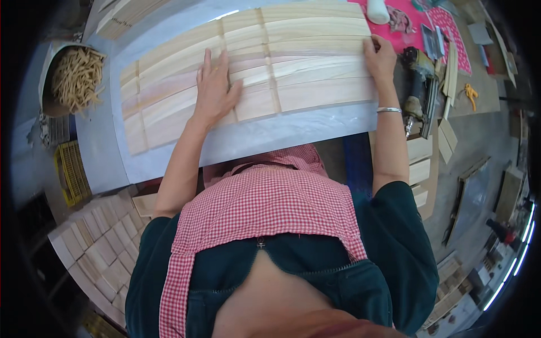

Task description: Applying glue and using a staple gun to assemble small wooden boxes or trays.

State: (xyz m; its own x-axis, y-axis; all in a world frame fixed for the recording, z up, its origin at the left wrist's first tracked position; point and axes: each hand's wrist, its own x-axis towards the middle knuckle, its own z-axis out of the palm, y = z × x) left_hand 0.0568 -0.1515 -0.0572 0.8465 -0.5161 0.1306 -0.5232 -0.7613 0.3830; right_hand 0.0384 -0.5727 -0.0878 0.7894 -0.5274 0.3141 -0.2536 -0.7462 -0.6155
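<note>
Several long, pale wooden slats (321,79) lie side by side on a shiny grey-white work surface (298,121). Narrow tan bands run across them at intervals. My left hand (217,90) rests flat on the slats left of their middle, fingers stretched and thumb apart, holding nothing. At the right end of the slats is my right hand (381,59), its fingers bent and closed on the end of one slat near the far side. A silver bangle (389,110) circles my right wrist.
A container of thin wood sticks (79,79) stands left. Nail-gun-like tools (417,84) and orange-handled pliers (471,97) lie right, near a pink cloth (451,28). Stacked wood blocks (101,248) sit lower left, beside a yellow crate (72,172). More boards (420,163) are at right.
</note>
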